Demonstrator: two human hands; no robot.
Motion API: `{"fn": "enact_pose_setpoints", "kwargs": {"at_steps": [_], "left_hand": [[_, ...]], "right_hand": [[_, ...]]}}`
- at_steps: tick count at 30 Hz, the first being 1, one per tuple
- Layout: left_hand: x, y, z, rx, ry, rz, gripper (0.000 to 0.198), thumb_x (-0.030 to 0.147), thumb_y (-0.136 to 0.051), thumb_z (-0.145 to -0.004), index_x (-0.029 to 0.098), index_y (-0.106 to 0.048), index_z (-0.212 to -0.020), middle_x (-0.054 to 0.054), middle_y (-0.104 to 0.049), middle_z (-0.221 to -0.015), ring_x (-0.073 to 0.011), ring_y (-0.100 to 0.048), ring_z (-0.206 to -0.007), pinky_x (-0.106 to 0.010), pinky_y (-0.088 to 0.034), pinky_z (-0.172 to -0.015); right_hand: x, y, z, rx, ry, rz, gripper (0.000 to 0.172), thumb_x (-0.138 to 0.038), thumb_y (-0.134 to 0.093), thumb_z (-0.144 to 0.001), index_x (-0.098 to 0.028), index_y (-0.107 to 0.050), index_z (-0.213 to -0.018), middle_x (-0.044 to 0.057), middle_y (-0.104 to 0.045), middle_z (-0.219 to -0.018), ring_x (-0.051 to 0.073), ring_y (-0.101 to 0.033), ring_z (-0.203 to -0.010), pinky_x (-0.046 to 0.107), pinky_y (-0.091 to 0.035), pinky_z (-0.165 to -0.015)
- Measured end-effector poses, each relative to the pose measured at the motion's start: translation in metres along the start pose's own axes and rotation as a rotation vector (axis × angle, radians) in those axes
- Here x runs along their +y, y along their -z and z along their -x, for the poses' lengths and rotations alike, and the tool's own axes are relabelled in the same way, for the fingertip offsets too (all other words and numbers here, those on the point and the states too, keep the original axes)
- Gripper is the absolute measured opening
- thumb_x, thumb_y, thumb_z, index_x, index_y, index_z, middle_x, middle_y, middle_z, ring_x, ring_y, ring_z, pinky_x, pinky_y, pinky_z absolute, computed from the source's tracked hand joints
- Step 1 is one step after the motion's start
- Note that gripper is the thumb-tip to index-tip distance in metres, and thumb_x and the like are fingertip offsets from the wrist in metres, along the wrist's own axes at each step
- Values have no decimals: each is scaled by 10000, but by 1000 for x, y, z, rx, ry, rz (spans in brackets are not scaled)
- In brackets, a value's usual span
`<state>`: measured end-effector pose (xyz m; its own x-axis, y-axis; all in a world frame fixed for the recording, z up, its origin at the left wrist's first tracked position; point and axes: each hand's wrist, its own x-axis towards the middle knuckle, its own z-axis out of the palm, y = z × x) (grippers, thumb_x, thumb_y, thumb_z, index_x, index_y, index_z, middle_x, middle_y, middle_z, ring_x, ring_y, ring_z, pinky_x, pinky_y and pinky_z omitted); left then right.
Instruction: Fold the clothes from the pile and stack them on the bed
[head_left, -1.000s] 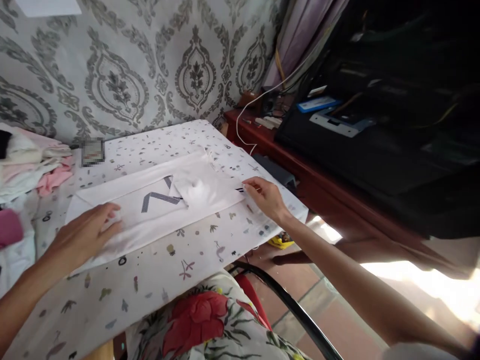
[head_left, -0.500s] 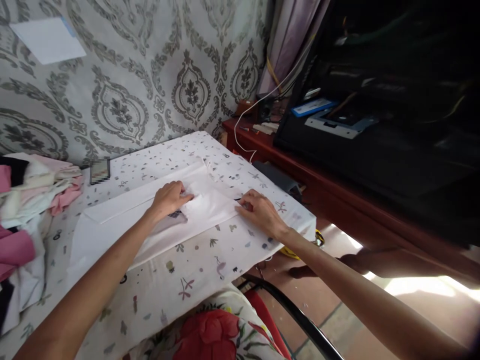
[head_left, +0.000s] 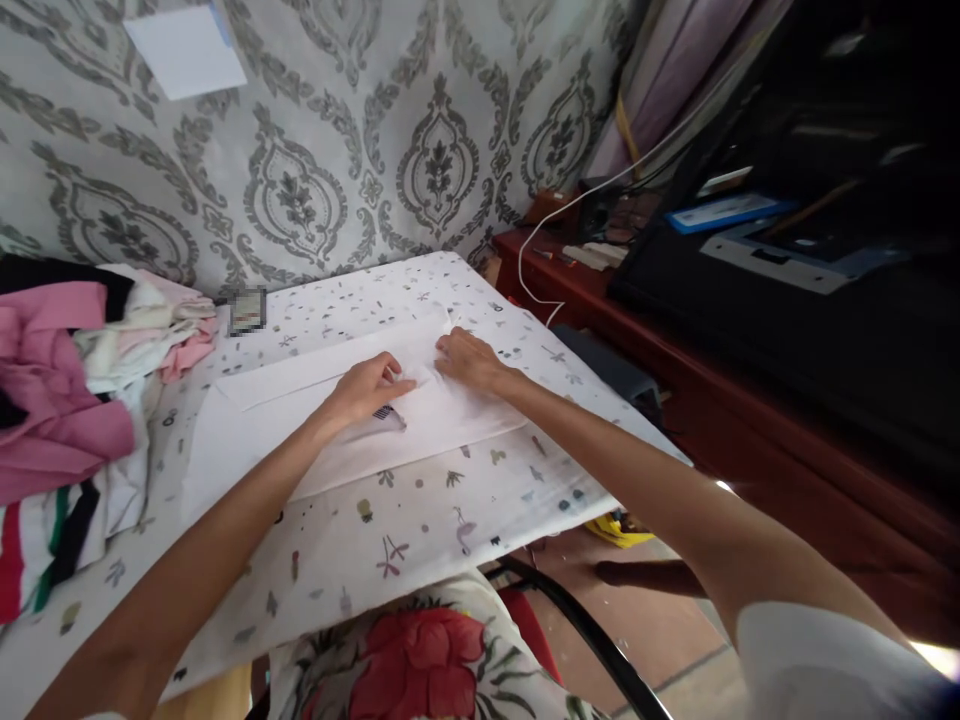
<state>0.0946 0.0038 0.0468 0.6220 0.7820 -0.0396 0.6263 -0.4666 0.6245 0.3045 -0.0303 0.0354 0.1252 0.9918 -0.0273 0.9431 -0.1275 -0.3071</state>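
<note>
A white garment (head_left: 262, 450), perhaps a shirt, lies folded lengthwise on the table. My left hand (head_left: 367, 388) rests on its middle, thumb stretched out and apart from the bent fingers. Just below that hand, a small dark striped patch (head_left: 384, 411) shows on the cloth. Farther right, my right hand (head_left: 471, 360) has its fingers bent and pinched on the fabric near the garment's far edge. The fingertips of this hand are partly hidden. Between the two hands the cloth is rumpled.
A heap of clothes (head_left: 67, 370) lies on the left of the patterned tablecloth (head_left: 420, 520). A small blurred rectangular item (head_left: 247, 311) is near the wall. On the right stand a red-brown cabinet (head_left: 750, 430) and a large black screen (head_left: 750, 330). A black chair arm (head_left: 592, 640) is below.
My right hand has moved from the garment's right end to its far edge, closer to my left hand. My left hand stays on the cloth. The view has turned left.
</note>
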Motion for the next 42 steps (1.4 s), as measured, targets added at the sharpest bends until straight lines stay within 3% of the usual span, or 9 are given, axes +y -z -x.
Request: {"fn": "enact_pose_setpoints", "kwargs": {"at_steps": [2,6,12,17,23,29,32,36,42], "left_hand": [[-7,-1,4,9,20,-24,315,462,-658,-783,229,-608,-988,-21,-638,-916,-174,-578,-718,-302,-409,-628],[-15,2,11,-29,47,43,110,288,-620,-759,212,-599,-837,20,-570,-681,-159,-535,-629,-295,-376,-583],[-11,11,29,107,13,43,62,182,-547,-752,218,-523,-796,10,-604,-799,-164,-546,-707,-295,-412,-626],[-16,10,30,73,160,-151,247,101,-533,-757,242,-483,-953,-28,-628,-905,-217,-579,-803,-327,-410,-671],[-14,9,24,122,92,-170,290,199,-523,-841,245,-474,-1123,-80,-595,-1200,-249,-581,-1009,-388,-460,-830],[2,-1,-14,132,-154,-325,232,289,-448,-932,205,-544,-1125,-109,-622,-1159,-278,-543,-1100,-414,-437,-934],[10,-10,-48,55,-131,-383,241,298,-463,-932,190,-573,-1118,-124,-645,-1170,-287,-562,-1120,-395,-436,-926],[17,-21,-81,-7,-39,-423,248,358,-538,-894,201,-607,-1073,-109,-688,-1042,-279,-627,-1017,-348,-450,-810],[21,-24,-88,-27,16,-372,73,221,-583,-786,224,-600,-857,-46,-674,-864,-222,-620,-817,-303,-404,-669]], "right_hand": [[1,-6,-4,16,-17,-36,198,-189,-536,-871,-202,-654,-1029,98,-664,-1106,251,-601,-992,321,-432,-767],[4,-12,1,118,-5,-143,132,-137,-511,-821,-215,-615,-847,61,-673,-872,222,-579,-836,304,-384,-677],[7,-15,5,426,81,-370,141,-273,-457,-892,-215,-572,-950,36,-625,-807,188,-534,-711,300,-401,-674],[10,-26,0,281,35,-329,391,-172,-467,-822,-218,-518,-1207,32,-644,-862,206,-577,-765,310,-413,-693],[25,-16,6,312,76,-463,469,-241,-427,-895,-198,-426,-1362,45,-669,-882,205,-611,-773,344,-465,-754],[57,12,58,327,-63,-525,252,-277,-393,-926,-189,-624,-974,48,-700,-838,157,-588,-604,300,-455,-652],[64,10,96,235,-68,-420,276,-346,-430,-929,-203,-634,-807,37,-684,-760,178,-586,-642,299,-431,-644],[61,0,127,224,-69,-346,185,-362,-545,-880,-225,-668,-896,35,-699,-848,186,-596,-718,298,-432,-683],[59,0,132,194,-119,-349,86,-275,-569,-826,-228,-615,-771,10,-661,-760,169,-560,-671,287,-401,-657]]}}
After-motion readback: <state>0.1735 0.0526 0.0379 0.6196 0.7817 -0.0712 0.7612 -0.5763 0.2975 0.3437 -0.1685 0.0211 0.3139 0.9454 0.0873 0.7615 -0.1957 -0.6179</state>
